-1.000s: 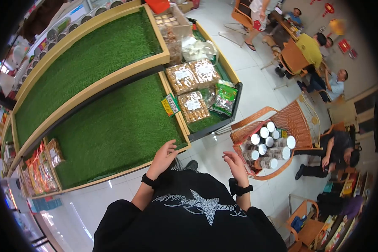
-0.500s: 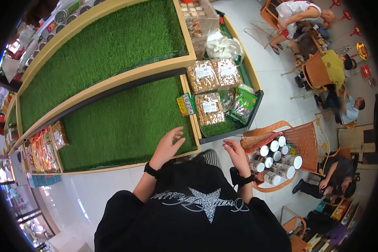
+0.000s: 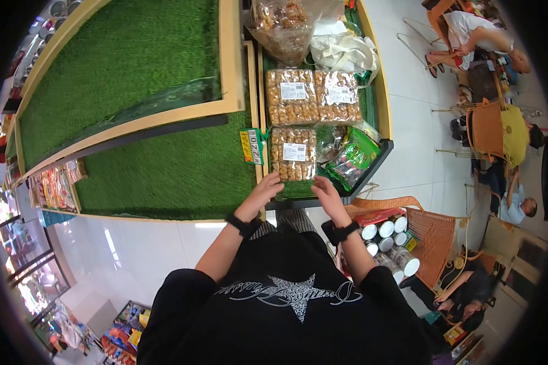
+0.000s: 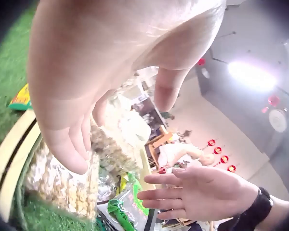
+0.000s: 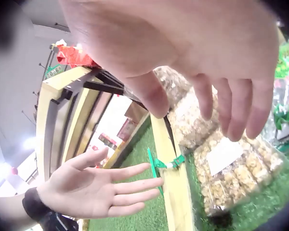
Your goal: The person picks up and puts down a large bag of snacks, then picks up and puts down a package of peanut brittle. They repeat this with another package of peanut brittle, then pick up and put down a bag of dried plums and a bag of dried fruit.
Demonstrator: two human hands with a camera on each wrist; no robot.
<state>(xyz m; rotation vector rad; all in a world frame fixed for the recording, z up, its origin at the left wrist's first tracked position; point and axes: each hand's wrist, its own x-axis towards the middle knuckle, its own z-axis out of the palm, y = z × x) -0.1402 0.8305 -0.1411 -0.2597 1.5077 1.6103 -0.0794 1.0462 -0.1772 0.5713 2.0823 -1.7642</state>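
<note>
Likely railed against sliding by the display stand (image 3: 231, 79), at the black shirt's (image 3: 292, 322) twelve o'clock: nearest clear pack (image 3: 293, 157), flat. At its seven and five, left hand (image 3: 263, 194), right hand (image 3: 329, 199), fingers loosely extended, gripping nothing, contact unclear. At nine, price tag (image 3: 251, 146), presumably facing shoppers.

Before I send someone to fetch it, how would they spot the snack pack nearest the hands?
Find the green-turfed stand, then its black-edged end. Of three white-labelled packs there, two lie side by side; the wanted pack is the third, nearest the left hand and right hand.
</note>
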